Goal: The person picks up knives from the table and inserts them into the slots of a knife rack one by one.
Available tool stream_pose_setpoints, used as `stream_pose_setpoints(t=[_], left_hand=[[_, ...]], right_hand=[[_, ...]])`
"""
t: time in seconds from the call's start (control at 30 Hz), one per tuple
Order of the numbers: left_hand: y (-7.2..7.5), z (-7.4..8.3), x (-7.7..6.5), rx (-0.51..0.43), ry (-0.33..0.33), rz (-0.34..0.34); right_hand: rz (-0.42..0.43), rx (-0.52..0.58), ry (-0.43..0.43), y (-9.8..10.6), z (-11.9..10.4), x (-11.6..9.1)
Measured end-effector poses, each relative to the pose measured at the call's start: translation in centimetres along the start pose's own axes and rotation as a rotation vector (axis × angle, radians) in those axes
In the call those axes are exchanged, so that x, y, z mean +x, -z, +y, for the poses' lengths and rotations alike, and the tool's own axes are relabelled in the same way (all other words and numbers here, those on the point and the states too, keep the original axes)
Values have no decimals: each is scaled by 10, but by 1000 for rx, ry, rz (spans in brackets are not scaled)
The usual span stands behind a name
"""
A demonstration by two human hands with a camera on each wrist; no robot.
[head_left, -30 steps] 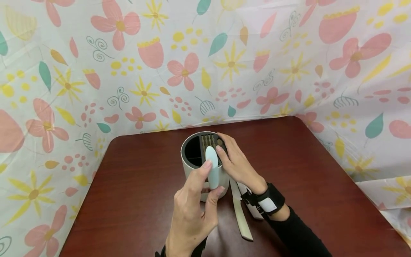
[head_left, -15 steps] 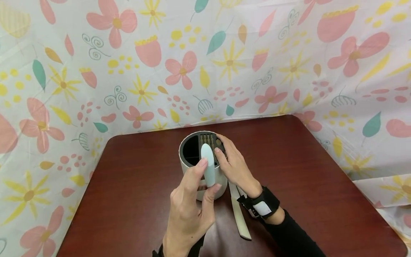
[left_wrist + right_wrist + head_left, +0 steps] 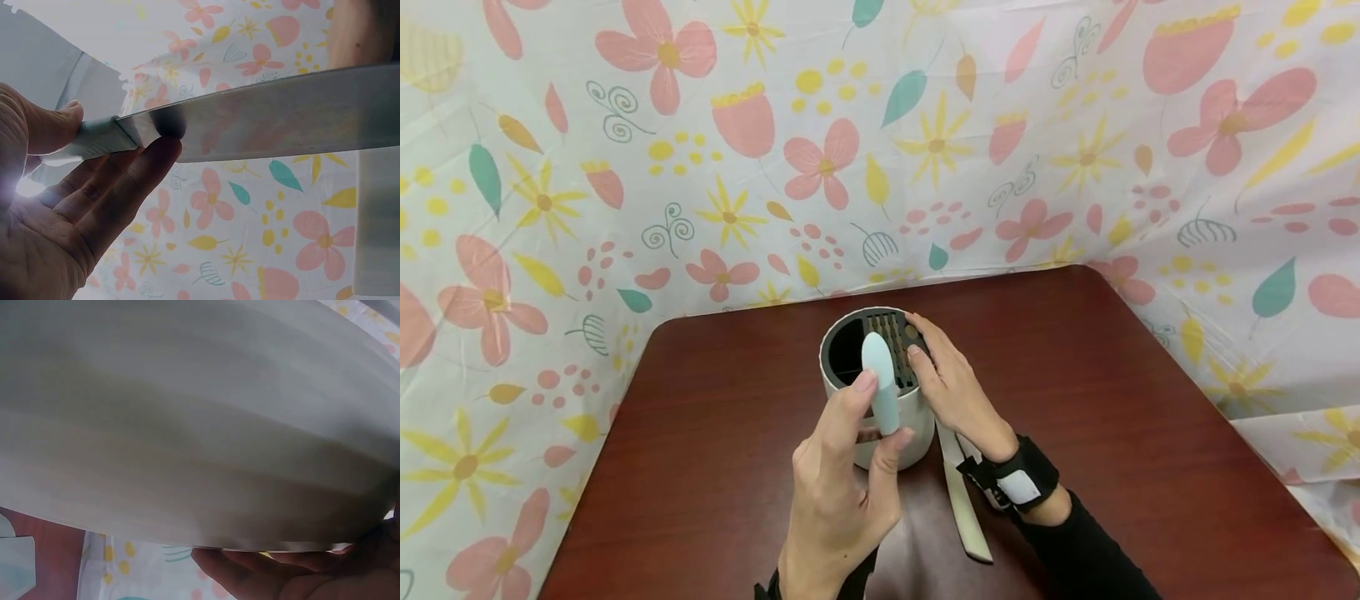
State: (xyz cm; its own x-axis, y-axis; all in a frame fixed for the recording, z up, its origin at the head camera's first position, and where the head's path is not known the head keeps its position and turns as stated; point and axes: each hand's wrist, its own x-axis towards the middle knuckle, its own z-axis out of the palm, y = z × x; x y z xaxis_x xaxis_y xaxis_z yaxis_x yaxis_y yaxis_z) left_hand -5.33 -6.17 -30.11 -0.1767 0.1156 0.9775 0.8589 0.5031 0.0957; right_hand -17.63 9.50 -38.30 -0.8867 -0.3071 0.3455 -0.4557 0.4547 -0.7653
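Note:
A knife with a pale blue handle [image 3: 881, 385] is pinched between the thumb and fingers of my left hand [image 3: 841, 479]. In the left wrist view its broad blade [image 3: 269, 115] runs off to the right, with a fingertip against it near the handle; the tip is out of frame. Just behind the handle stands a round white knife block [image 3: 917, 421], upright, its dark top [image 3: 846, 343] divided into slots and an open compartment. My right hand [image 3: 958, 396] grips the block's right side, thumb on the top edge. In the right wrist view the block's wall [image 3: 175, 425] fills most of the frame.
A second knife with a cream handle [image 3: 967, 521] lies on the brown table [image 3: 722, 433], right of the block. A white object [image 3: 992, 496] beside it is partly hidden by my right wrist. A flowered cloth [image 3: 827, 217] hangs behind the table.
The knife and my left hand have shifted slightly leftward in view. My right hand keeps its place on the block.

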Motion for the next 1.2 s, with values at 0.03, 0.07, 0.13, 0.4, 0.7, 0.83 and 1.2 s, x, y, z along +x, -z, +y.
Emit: stream_pose_setpoints(t=[0.03,0.07,0.13,0.4,0.7,0.83,1.2], left_hand=[[0,-1,1,0,-5,4],[0,-1,2,2,-10,8],[-1,-3,4,4,-18,20],[4,-3,14,-28,-44,64],[8,-6,25,-61,-134,113],[10,-10,27,-65,-162,129],[12,-20,32,-75,-121,178]], right_hand=[[0,3,-3,0,0,0],[2,4,-6,1,0,0],[7,5,-9,1,1,1],[-6,7,-31,-2,2,0],[-18,17,-24,2,0,0],[-23,24,-19,2,0,2],[-33,33,-45,-1,0,1]])
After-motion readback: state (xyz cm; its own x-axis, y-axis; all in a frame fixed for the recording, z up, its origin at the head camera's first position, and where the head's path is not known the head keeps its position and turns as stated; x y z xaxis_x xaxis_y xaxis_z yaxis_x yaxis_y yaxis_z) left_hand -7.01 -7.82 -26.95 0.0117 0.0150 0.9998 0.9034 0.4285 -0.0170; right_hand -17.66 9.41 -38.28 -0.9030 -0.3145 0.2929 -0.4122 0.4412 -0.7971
